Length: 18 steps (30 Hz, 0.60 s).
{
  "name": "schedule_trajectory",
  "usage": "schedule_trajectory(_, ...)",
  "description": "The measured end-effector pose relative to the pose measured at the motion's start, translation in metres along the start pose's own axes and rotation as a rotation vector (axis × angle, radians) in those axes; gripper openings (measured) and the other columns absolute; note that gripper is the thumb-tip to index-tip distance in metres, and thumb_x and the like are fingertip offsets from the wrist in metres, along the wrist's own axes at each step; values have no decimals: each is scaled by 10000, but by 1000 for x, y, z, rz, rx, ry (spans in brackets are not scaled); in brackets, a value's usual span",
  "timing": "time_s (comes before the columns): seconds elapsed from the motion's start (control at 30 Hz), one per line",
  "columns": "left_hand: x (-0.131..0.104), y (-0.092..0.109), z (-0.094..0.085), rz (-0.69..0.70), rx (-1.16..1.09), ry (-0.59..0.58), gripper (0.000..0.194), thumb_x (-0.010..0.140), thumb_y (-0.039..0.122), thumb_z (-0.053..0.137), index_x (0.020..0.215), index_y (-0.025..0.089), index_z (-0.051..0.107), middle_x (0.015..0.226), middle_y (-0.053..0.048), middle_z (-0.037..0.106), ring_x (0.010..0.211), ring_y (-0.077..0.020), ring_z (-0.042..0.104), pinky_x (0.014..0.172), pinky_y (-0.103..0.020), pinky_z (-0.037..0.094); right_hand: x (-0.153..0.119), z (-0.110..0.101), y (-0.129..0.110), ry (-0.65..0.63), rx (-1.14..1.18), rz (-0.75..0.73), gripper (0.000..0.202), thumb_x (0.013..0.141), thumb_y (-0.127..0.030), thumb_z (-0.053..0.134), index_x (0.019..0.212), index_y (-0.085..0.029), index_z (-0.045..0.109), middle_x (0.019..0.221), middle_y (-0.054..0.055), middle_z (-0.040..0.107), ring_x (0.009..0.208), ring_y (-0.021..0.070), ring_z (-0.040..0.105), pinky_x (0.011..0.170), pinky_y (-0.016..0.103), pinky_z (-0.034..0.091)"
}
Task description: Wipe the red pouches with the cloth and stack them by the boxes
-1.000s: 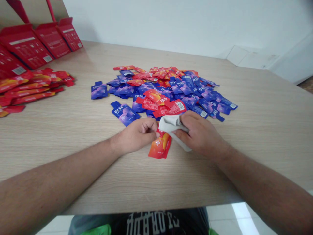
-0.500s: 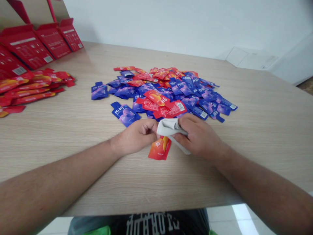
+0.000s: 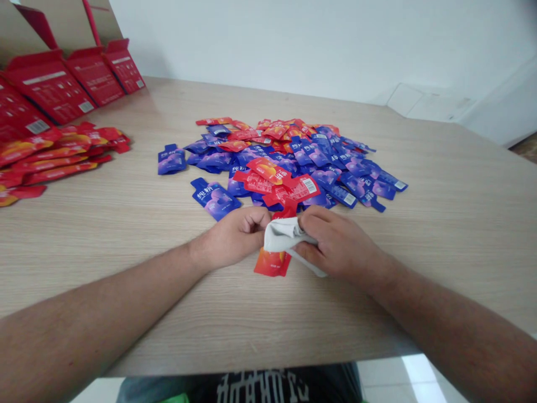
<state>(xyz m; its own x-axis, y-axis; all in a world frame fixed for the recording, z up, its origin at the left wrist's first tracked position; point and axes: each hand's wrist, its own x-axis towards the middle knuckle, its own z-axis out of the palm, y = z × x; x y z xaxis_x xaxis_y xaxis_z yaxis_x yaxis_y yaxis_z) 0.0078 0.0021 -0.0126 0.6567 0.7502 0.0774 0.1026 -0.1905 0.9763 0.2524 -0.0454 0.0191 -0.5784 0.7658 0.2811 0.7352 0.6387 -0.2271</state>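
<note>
An orange-red sachet [image 3: 272, 262] lies on the wooden table [image 3: 126, 224] in front of me. My left hand [image 3: 235, 234] pinches its upper left edge with closed fingers. My right hand [image 3: 335, 242] grips a crumpled white cloth [image 3: 282, 235] and presses it onto the sachet, covering its upper half. Just beyond both hands spreads a heap of blue and red sachets [image 3: 289, 159].
A single blue sachet [image 3: 215, 198] lies close to my left hand, another [image 3: 171, 159] further left. A row of red sachets [image 3: 50, 154] sits at the far left, with open red boxes [image 3: 71, 81] behind it. The near table edge runs just below my forearms.
The white cloth in my right hand has slid left and down over the sachet, covering more of it. My left hand stays in place holding the sachet.
</note>
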Motion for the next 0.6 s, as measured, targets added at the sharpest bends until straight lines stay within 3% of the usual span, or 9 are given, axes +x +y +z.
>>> schedule_trajectory(0.13, 0, -2, 0, 17, -11, 12, 177, 862, 243, 695, 762, 154, 578, 751, 7, 609, 683, -111, 532, 650, -245, 442, 1, -1, 4, 104, -67, 132, 160, 990, -353, 599, 961, -198, 574, 991, 92, 635, 923, 264, 610, 764, 366, 465)
schedule_trajectory(0.33, 0, -1, 0, 8, 43, 15, 189, 875, 248, 690, 752, 155, 581, 730, 10, 592, 647, -106, 504, 600, -237, 401, 0, -2, -2, -49, 5, -40, 134, 989, -335, 597, 951, -211, 568, 971, 59, 622, 858, 221, 599, 741, 338, 461)
schedule_trajectory(0.5, 0, -1, 0, 0, 11, 15, 189, 865, 269, 702, 774, 154, 582, 780, -3, 626, 704, -120, 552, 664, -257, 447, 1, -2, 3, 74, -63, 95, 149, 992, -345, 594, 976, -197, 581, 999, 89, 639, 922, 246, 602, 769, 354, 461)
schedule_trajectory(0.6, 0, -1, 0, -15, 31, 15, 201, 872, 280, 694, 764, 156, 577, 744, 6, 605, 660, -109, 524, 614, -239, 421, 0, -2, -3, -7, -17, -15, 117, 974, -316, 614, 947, -205, 589, 987, 73, 643, 878, 223, 600, 744, 338, 455)
